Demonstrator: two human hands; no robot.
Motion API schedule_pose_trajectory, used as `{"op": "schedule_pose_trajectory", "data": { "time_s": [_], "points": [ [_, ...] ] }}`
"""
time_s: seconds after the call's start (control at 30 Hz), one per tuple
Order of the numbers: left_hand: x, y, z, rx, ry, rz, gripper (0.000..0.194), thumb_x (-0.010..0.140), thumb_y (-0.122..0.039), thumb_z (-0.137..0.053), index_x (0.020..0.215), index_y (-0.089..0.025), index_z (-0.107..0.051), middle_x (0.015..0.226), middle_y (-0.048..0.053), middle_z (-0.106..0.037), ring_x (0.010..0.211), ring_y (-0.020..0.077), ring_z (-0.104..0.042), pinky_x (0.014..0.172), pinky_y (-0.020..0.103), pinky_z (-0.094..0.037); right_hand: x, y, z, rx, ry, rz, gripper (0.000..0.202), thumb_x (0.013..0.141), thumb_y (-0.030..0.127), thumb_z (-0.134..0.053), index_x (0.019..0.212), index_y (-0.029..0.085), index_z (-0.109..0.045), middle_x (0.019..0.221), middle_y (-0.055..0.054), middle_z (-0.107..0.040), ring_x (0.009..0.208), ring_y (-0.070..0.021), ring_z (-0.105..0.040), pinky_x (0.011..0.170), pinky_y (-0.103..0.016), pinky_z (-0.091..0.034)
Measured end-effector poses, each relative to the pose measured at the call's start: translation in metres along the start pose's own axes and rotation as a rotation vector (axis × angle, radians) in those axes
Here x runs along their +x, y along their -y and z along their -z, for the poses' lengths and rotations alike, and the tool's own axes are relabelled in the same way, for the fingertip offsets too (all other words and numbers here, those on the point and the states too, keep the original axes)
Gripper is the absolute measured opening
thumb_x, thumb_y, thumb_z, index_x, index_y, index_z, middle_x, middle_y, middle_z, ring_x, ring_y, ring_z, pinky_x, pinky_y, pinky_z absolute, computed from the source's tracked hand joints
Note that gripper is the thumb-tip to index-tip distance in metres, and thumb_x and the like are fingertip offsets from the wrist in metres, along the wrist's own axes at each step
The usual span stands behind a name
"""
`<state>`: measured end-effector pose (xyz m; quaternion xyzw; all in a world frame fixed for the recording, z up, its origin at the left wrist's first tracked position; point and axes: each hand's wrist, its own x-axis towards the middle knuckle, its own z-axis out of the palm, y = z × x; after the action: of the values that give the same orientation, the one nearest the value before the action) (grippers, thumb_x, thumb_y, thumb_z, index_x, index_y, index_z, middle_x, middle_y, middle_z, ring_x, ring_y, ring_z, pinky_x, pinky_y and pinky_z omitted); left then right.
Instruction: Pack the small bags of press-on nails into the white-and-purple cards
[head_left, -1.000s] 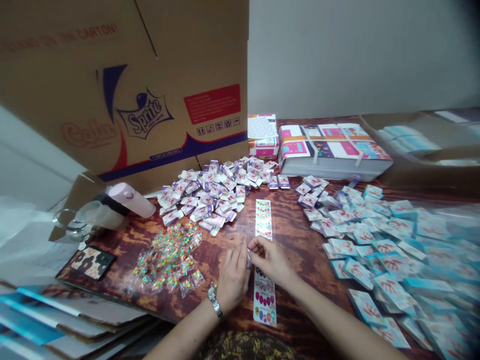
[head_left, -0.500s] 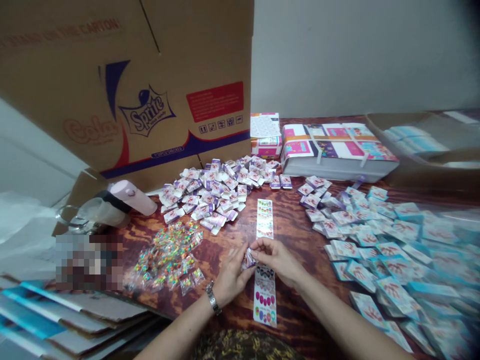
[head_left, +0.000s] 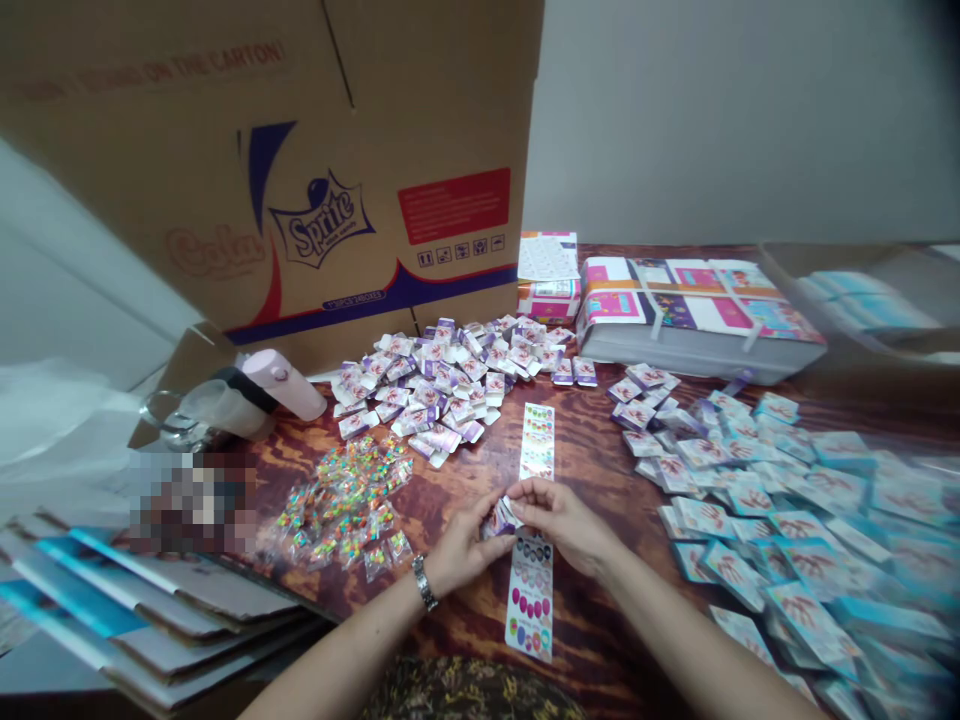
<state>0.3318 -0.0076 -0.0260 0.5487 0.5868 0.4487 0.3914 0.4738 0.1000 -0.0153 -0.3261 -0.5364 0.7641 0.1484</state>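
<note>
Near the front middle of the table, my left hand (head_left: pixel 466 545) is closed around a small purple-and-white printed box (head_left: pixel 504 516). The fingers of my right hand (head_left: pixel 562 518) pinch the box's upper right end, where a white flap seems to show. Under both hands lies a long sticker strip (head_left: pixel 530 605) with rows of coloured nail shapes; the hands cover its middle. Left of my hands is a heap of small clear packets of colourful candy (head_left: pixel 349 495). Beyond them rises a pile of small purple-and-white boxes (head_left: pixel 442 385), several with end flaps sticking out.
Many small blue-and-white boxes (head_left: pixel 795 540) spread over the right side. A large carton (head_left: pixel 420 120) stands at the back left, beside strapped printed cardboard (head_left: pixel 697 320). A pink bottle (head_left: pixel 283 382) leans at left, above stacked cardboard sheets (head_left: pixel 172 600). An open carton (head_left: pixel 862 350) sits back right.
The whole view has shifted slightly, so the background sits further right. Both hands stay on the small box, with only slight finger movement at its flap end.
</note>
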Motion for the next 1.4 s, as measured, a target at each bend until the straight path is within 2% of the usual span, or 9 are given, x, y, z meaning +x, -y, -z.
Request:
{"op": "schedule_pose_trajectory", "data": {
  "time_s": [0.2,0.33,0.43,0.53,0.73,0.93,1.13,1.27,1.4],
  "points": [
    [0.001,0.003,0.000,-0.155,0.070,0.066,0.058,0.076,-0.034,-0.062,0.128,-0.016,-0.043,0.107,0.006,-0.061,0.092,0.0195,-0.057,0.083,0.032,-0.045,0.001,-0.001,0.003,-0.049,0.050,0.044,0.029,0.069,0.039,-0.068,0.086,0.016,-0.063,0.079,-0.002,-0.063,0.068,-0.0126,-0.057,0.061,-0.024,-0.045],
    [0.001,0.000,0.003,-0.187,0.088,0.073,0.060,0.075,-0.034,-0.063,0.129,-0.016,-0.043,0.108,0.007,-0.061,0.090,0.0193,-0.057,0.081,0.031,-0.046,0.002,-0.001,0.004,-0.096,0.068,0.053,0.030,0.068,0.041,-0.068,0.086,0.016,-0.064,0.081,-0.003,-0.065,0.071,-0.0150,-0.060,0.064,-0.028,-0.048],
    [0.001,-0.001,0.006,-0.145,0.124,0.090,0.062,0.076,-0.034,-0.062,0.131,-0.016,-0.041,0.105,0.006,-0.062,0.087,0.0184,-0.058,0.079,0.030,-0.047,0.001,0.004,0.002,-0.150,0.092,0.058,0.030,0.067,0.041,-0.069,0.084,0.016,-0.065,0.080,-0.003,-0.067,0.070,-0.0160,-0.061,0.066,-0.029,-0.048],
    [0.000,-0.003,0.009,-0.002,0.115,0.036,0.059,0.077,-0.033,-0.060,0.130,-0.016,-0.041,0.109,0.007,-0.061,0.093,0.0200,-0.057,0.083,0.031,-0.046,0.000,0.011,-0.002,-0.228,0.092,0.088,0.027,0.068,0.039,-0.068,0.081,0.016,-0.065,0.077,-0.003,-0.068,0.067,-0.0165,-0.061,0.064,-0.030,-0.048],
    [-0.003,-0.006,0.000,0.488,-0.027,-0.139,0.061,0.081,-0.024,-0.054,0.136,-0.014,-0.029,0.123,0.014,-0.052,0.112,0.0233,-0.048,0.096,0.039,-0.038,0.001,0.010,-0.011,-0.340,-0.030,0.192,0.017,0.071,0.030,-0.062,0.079,0.016,-0.064,0.071,-0.002,-0.066,0.064,-0.0162,-0.061,0.061,-0.029,-0.049],
    [-0.008,0.000,-0.017,0.866,-0.135,-0.189,0.066,0.081,-0.008,-0.038,0.140,-0.008,-0.010,0.136,0.019,-0.037,0.126,0.0258,-0.034,0.101,0.045,-0.032,-0.006,0.001,-0.022,-0.338,-0.213,0.304,0.017,0.076,0.032,-0.059,0.084,0.018,-0.059,0.076,-0.004,-0.065,0.069,-0.0170,-0.061,0.065,-0.029,-0.051],
    [-0.006,-0.003,-0.019,0.897,-0.164,-0.082,0.066,0.087,-0.019,-0.037,0.140,-0.007,0.000,0.135,0.021,-0.036,0.123,0.0291,-0.036,0.098,0.045,-0.035,-0.024,-0.007,-0.031,-0.498,-0.319,0.397,0.026,0.087,0.032,-0.046,0.109,0.019,-0.054,0.106,-0.009,-0.063,0.098,-0.0219,-0.060,0.082,-0.034,-0.048],
    [-0.005,-0.007,-0.020,0.844,-0.144,-0.103,0.067,0.088,-0.020,-0.037,0.140,-0.007,0.004,0.134,0.021,-0.036,0.124,0.0284,-0.034,0.099,0.045,-0.034,-0.028,-0.013,-0.034,-0.572,-0.395,0.446,0.027,0.089,0.030,-0.043,0.111,0.019,-0.052,0.107,-0.010,-0.062,0.097,-0.0217,-0.060,0.082,-0.035,-0.048],
    [-0.004,-0.010,-0.022,0.829,-0.161,-0.095,0.069,0.087,-0.016,-0.034,0.140,-0.007,0.009,0.134,0.022,-0.034,0.126,0.0295,-0.030,0.097,0.046,-0.036,-0.028,-0.017,-0.037,-0.706,-0.464,0.605,0.024,0.088,0.027,-0.044,0.109,0.019,-0.054,0.106,-0.009,-0.062,0.098,-0.0211,-0.058,0.086,-0.036,-0.046]
  ]
}}
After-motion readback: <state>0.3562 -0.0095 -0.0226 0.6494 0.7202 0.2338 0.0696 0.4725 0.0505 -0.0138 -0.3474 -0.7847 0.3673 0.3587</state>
